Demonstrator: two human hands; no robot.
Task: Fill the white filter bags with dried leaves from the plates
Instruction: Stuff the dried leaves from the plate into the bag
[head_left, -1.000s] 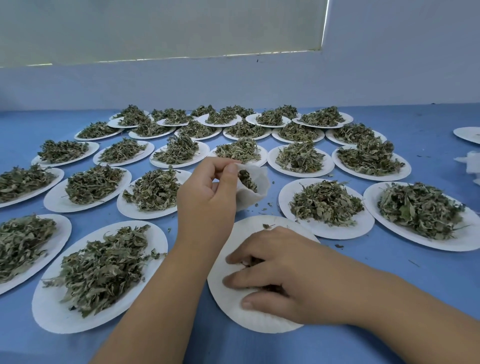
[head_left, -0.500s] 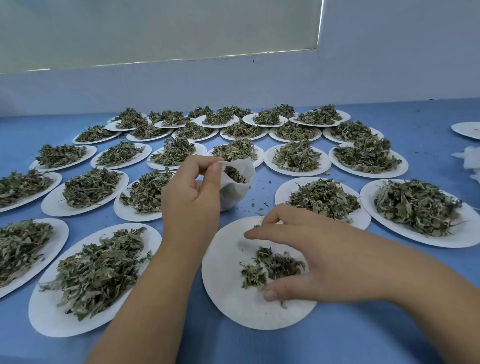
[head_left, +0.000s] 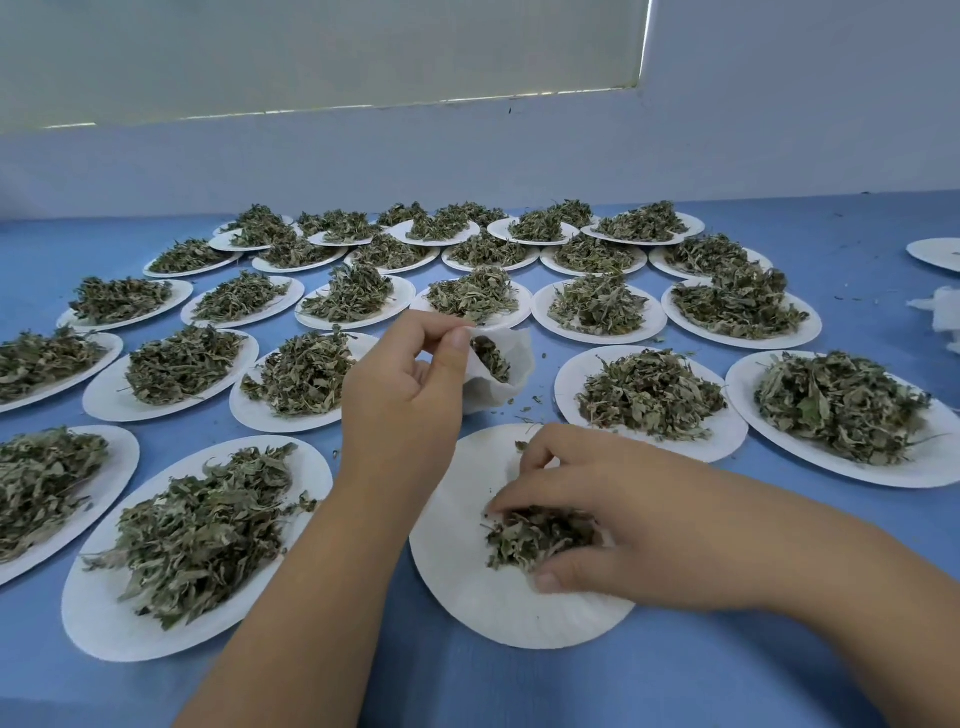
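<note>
Scene: we look down from head height at a blue bench (head_left: 519, 686) covered in white paper plates of dried green leaves.
Left hand: the left hand (head_left: 405, 400), centre of the frame, pinches the rim of a white filter bag (head_left: 506, 384) between thumb and fingers and holds its mouth open, raised above the bench.
Filter bag: some leaves already lie inside; we judge it only partly filled.
Right hand: the right hand (head_left: 613, 525), lower right of centre, curls its fingers and thumb round a small clump of dried leaves (head_left: 530, 535).
Nearest plate: the clump sits on the nearest plate (head_left: 493, 608), which is otherwise almost bare.
Handling, leaves: we judge them very light, brittle and quick to crumble or scatter, so a loose, gathered pinch from above suits them better than a squeeze.
Handling, bag: it looks thin, soft and floppy, so we would take it at the rim, where a grip also keeps the mouth wide.
Count, hands: two.
Count, bags: one in hand; a white heap (head_left: 943, 322) at the right edge may be more, but we cannot tell.
Count, plates: at least twenty-five heaped plates (head_left: 88, 623); the farthest rows overlap, so we cannot count exactly. One bare plate (head_left: 935, 254) lies at the far right.
Crumbs: a few loose bits lie on the bench just below the bag.
</note>
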